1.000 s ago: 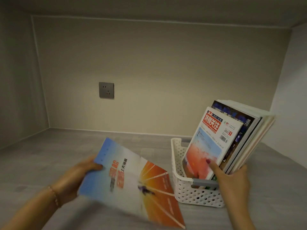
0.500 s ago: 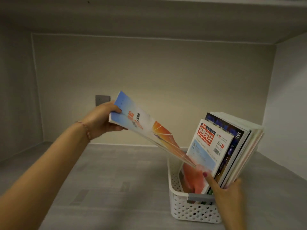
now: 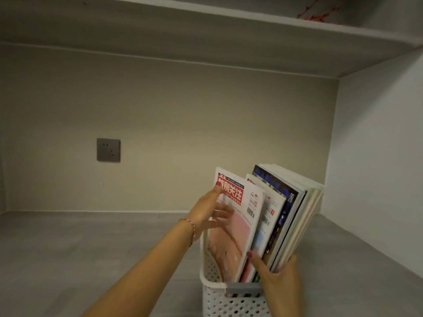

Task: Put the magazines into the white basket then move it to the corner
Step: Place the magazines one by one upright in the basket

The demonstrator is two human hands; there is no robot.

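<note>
A white perforated basket (image 3: 219,302) stands on the grey shelf surface at the lower right. Several magazines stand in it, leaning right. The front magazine (image 3: 242,227) has a red title block and a pinkish cover. Behind it come a similar white one, a dark blue one (image 3: 282,202) and pale ones. My left hand (image 3: 211,215) lies against the front cover with its fingers spread, one fingertip near the top left corner. My right hand (image 3: 280,279) grips the lower right of the stack, thumb on the front, at the basket's near end.
A grey wall socket (image 3: 108,150) sits on the back wall to the left. The right wall (image 3: 377,168) meets the back wall just behind the basket. An upper shelf (image 3: 229,33) with red twigs (image 3: 318,11) hangs overhead. Bare grey surface (image 3: 91,252) extends left.
My left hand lifted the blue and orange magazine off the surface and swung it right into the basket. It now stands at the front of the stack. My right hand kept holding the stack.
</note>
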